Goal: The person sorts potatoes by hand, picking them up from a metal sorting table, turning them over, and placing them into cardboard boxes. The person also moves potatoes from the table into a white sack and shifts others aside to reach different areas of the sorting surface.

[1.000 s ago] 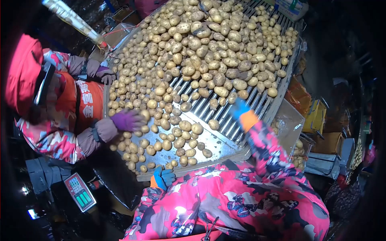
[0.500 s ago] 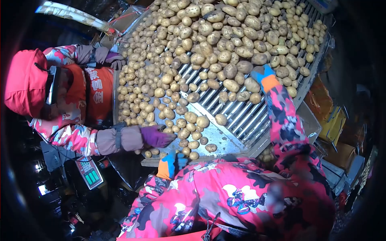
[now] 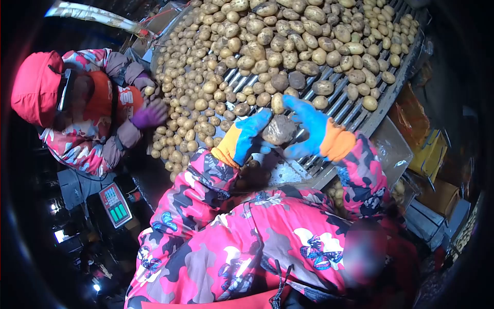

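A large, dark, dirt-caked potato [image 3: 278,130] sits between my two blue-and-orange gloved hands above the sorting table's lower end. My left hand [image 3: 251,135] grips its left side, the fingers along the upper edge and the thumb below. On the other side, my right hand [image 3: 311,126] is open, fingers and thumb spread around the potato with a gap at the palm. A yellowish potato [image 3: 277,103] lies just beyond my right fingertips. Underneath are the metal bars [image 3: 343,117] of the grate and a flat metal plate [image 3: 290,173].
Potatoes [image 3: 309,26] heap over the table's far side, with smaller ones [image 3: 188,95] on the left. A co-worker in a red hood [image 3: 36,87] stands left, purple-gloved hand [image 3: 149,113] by the table edge. A digital scale [image 3: 116,206] is lower left; yellow bags [image 3: 429,157] are right.
Both my hands have come together at the middle, now around the dark potato. Several potatoes on the lower plate have gone from view. The co-worker's purple-gloved hand has drawn back leftward.
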### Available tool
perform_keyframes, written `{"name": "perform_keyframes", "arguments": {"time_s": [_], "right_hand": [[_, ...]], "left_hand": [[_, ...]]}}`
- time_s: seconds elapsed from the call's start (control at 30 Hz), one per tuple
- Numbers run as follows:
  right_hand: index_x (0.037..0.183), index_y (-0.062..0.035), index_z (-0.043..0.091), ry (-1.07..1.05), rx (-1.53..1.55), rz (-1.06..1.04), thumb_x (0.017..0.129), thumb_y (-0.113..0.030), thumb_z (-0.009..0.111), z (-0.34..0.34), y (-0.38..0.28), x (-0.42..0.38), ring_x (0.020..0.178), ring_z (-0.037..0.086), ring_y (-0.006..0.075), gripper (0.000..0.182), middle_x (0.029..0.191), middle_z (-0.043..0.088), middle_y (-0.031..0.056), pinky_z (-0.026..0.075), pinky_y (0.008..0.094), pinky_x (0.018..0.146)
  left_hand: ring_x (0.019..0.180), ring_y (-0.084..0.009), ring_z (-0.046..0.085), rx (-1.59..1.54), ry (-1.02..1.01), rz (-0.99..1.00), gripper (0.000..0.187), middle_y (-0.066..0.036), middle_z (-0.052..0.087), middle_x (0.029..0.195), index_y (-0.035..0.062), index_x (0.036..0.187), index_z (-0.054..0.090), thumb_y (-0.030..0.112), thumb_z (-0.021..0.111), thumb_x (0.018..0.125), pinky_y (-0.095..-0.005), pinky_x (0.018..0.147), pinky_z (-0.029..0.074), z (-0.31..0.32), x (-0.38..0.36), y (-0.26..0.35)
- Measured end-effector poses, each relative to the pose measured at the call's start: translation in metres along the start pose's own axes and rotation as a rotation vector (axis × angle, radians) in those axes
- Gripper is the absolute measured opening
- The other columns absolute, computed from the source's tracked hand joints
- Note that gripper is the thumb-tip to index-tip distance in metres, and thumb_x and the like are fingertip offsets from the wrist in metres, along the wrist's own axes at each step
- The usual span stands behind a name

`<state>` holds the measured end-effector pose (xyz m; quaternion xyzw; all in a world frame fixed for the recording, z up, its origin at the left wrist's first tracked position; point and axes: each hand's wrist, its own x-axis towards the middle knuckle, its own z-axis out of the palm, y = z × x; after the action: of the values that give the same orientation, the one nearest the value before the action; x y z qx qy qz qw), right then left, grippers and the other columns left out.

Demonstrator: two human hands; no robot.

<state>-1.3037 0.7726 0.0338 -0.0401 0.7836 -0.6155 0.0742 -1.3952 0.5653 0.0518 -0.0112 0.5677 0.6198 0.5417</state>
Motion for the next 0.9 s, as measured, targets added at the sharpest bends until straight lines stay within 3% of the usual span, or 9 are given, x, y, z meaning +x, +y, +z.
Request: {"name": "perform_keyframes", "arguments": {"time_s": [0.03, 0.1, 0.33, 0.4, 0.67, 0.73, 0.8, 0.87, 0.9], "right_hand": [[0.145, -0.0014, 0.030, 0.027, -0.275, -0.159, 0.060, -0.039, 0.087, 0.006, -0.009, 0.000, 0.127, 0.047, 0.0333, 0.109, 0.140, 0.043, 0.0234, 0.039, 0.0404, 0.105], [0.139, -0.0013, 0.039, 0.042, -0.116, -0.039, 0.060, -0.040, 0.087, 0.025, 0.006, 0.009, 0.123, 0.051, 0.0342, 0.101, 0.132, 0.051, 0.0226, 0.040, 0.0392, 0.103], [0.118, -0.0038, 0.056, 0.035, 0.684, 0.019, 0.086, -0.021, 0.070, 0.057, 0.005, 0.008, 0.079, 0.063, 0.0163, 0.039, 0.102, 0.064, 0.0087, 0.053, 0.0318, 0.065], [0.116, -0.0035, 0.056, 0.131, 0.554, 0.098, 0.087, -0.023, 0.070, 0.071, 0.028, 0.005, 0.077, 0.062, 0.0156, 0.038, 0.099, 0.065, 0.0081, 0.053, 0.0314, 0.064], [0.099, -0.0051, 0.064, 0.338, 0.843, 0.222, 0.094, -0.025, 0.060, 0.081, 0.041, -0.009, 0.079, 0.058, 0.0106, 0.021, 0.088, 0.063, 0.0021, 0.049, 0.0279, 0.071], [0.101, -0.0050, 0.064, 0.443, 0.603, 0.114, 0.096, -0.023, 0.055, 0.073, 0.045, -0.016, 0.080, 0.060, 0.0133, 0.020, 0.090, 0.064, 0.0038, 0.050, 0.0291, 0.074], [0.102, -0.0050, 0.064, 0.475, 0.384, -0.069, 0.097, -0.021, 0.051, 0.065, 0.054, -0.015, 0.082, 0.062, 0.0158, 0.021, 0.092, 0.065, 0.0054, 0.051, 0.0299, 0.075], [0.103, -0.0054, 0.065, 0.266, -0.006, -0.164, 0.094, -0.018, 0.049, 0.031, 0.051, -0.012, 0.084, 0.063, 0.0198, 0.022, 0.094, 0.067, 0.0075, 0.051, 0.0315, 0.074], [0.098, -0.0072, 0.067, 0.303, 0.378, 0.005, 0.090, -0.018, 0.052, 0.021, 0.048, -0.011, 0.077, 0.061, 0.0177, 0.020, 0.087, 0.064, 0.0055, 0.049, 0.0312, 0.066]], "left_hand": [[0.095, -0.0169, 0.064, 0.004, -0.001, -0.005, 0.043, -0.007, 0.064, 0.114, 0.0064, 0.131, 0.052, 0.036, 0.042, 0.101, -0.0299, 0.074, 0.052, -0.002, 0.001, -0.001], [0.099, -0.0188, 0.063, 0.831, 0.019, 0.335, 0.043, -0.011, 0.063, 0.119, 0.0023, 0.133, 0.049, 0.031, 0.041, 0.101, -0.0310, 0.079, 0.052, -0.003, 0.002, 0.000], [0.079, -0.0150, 0.063, 0.856, -0.047, 0.276, 0.046, -0.011, 0.065, 0.100, 0.0002, 0.127, 0.051, 0.035, 0.042, 0.099, -0.0282, 0.064, 0.052, 0.000, -0.009, 0.004], [0.063, -0.0155, 0.063, 0.689, 0.064, 0.156, 0.055, -0.009, 0.066, 0.080, 0.0017, 0.113, 0.060, 0.050, 0.041, 0.097, -0.0279, 0.055, 0.051, 0.003, -0.001, -0.009], [0.058, -0.0136, 0.059, 0.462, 0.234, -0.002, 0.050, -0.006, 0.064, 0.072, 0.0021, 0.103, 0.064, 0.046, 0.041, 0.099, -0.0268, 0.050, 0.048, 0.023, -0.004, -0.026], [0.064, -0.0114, 0.059, 1.107, -0.009, 0.707, 0.040, -0.004, 0.064, 0.086, 0.0038, 0.113, 0.061, 0.038, 0.046, 0.099, -0.0255, 0.055, 0.047, 0.020, 0.000, -0.035], [0.068, -0.0100, 0.058, 1.131, -0.023, 0.711, 0.037, -0.003, 0.064, 0.092, 0.0037, 0.118, 0.059, 0.034, 0.050, 0.098, -0.0249, 0.059, 0.047, 0.022, 0.003, -0.032], [0.095, -0.0123, 0.059, 0.382, -0.069, 0.004, 0.047, -0.007, 0.060, 0.114, 0.0028, 0.133, 0.049, 0.028, 0.058, 0.095, -0.0262, 0.081, 0.048, 0.033, 0.002, -0.023], [0.095, -0.0123, 0.059, 0.383, -0.068, 0.001, 0.047, -0.007, 0.060, 0.114, 0.0028, 0.133, 0.049, 0.028, 0.058, 0.095, -0.0262, 0.081, 0.048, 0.034, 0.005, -0.026]]}}
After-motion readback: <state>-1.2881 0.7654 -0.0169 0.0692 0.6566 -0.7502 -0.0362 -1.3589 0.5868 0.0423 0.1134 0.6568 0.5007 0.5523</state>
